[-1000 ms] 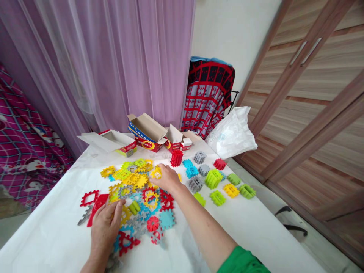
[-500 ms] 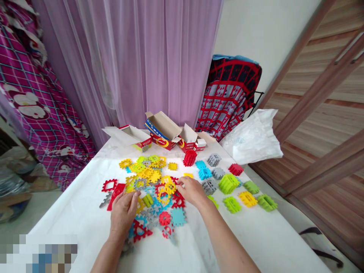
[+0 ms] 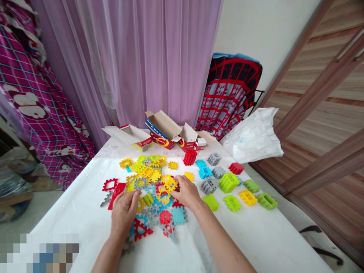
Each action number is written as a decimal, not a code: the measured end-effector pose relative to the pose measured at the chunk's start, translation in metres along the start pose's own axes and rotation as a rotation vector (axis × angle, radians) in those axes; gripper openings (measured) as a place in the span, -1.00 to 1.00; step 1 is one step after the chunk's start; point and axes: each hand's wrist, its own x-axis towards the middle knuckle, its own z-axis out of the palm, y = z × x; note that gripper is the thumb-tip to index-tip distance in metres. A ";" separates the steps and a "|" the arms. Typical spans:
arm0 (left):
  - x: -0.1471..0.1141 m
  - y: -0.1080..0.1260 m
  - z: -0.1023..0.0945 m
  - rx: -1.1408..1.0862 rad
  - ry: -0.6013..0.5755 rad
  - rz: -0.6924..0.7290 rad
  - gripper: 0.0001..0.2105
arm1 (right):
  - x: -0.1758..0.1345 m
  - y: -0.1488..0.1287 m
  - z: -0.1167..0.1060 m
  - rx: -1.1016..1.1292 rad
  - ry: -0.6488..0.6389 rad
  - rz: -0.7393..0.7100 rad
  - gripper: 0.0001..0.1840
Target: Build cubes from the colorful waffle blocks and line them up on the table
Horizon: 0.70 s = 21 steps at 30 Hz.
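A loose heap of interlocking plastic building pieces lies in front of me, with yellow squares [image 3: 146, 172], red pieces [image 3: 142, 229] and blue pieces [image 3: 178, 216]. My left hand [image 3: 124, 210] rests at the heap's left edge with fingers loosely bent, beside a long red piece [image 3: 117, 194]; its fingertips are partly hidden. At the heap's right side is my right hand [image 3: 188, 193]. Its thumb and index finger are apart around the edge of a yellow round-holed piece [image 3: 170, 183], with red showing between them.
Interlocked stacks stand on the right: a green stack [image 3: 229, 182], a yellow stack [image 3: 248, 198], a grey stack [image 3: 209, 185] and a red stack [image 3: 190, 157]. Opened cardboard boxes [image 3: 163, 131] line the table's back edge. A white plastic bag [image 3: 251, 138] sits at the back right.
My right hand has shifted slightly left and down into the heap, uncovering more of the yellow square and green piece on its right. My left hand stays almost still.
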 end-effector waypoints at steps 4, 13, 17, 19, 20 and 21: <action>0.001 0.002 -0.002 0.022 0.004 0.018 -0.58 | -0.008 0.002 -0.003 0.065 0.143 -0.016 -0.50; 0.004 -0.001 -0.004 0.058 0.034 0.055 -0.59 | -0.038 0.033 -0.016 0.094 0.450 -0.106 -0.45; 0.004 -0.001 -0.004 0.062 0.032 0.057 -0.57 | -0.044 0.033 -0.023 0.067 0.471 -0.131 -0.47; 0.004 0.000 -0.005 0.066 0.029 0.050 -0.56 | -0.044 0.029 -0.024 0.068 0.471 -0.142 -0.48; 0.004 0.000 -0.005 0.066 0.027 0.048 -0.56 | -0.043 0.027 -0.025 0.072 0.473 -0.146 -0.48; 0.004 0.001 -0.005 0.065 0.024 0.048 -0.55 | -0.043 0.026 -0.025 0.076 0.474 -0.154 -0.47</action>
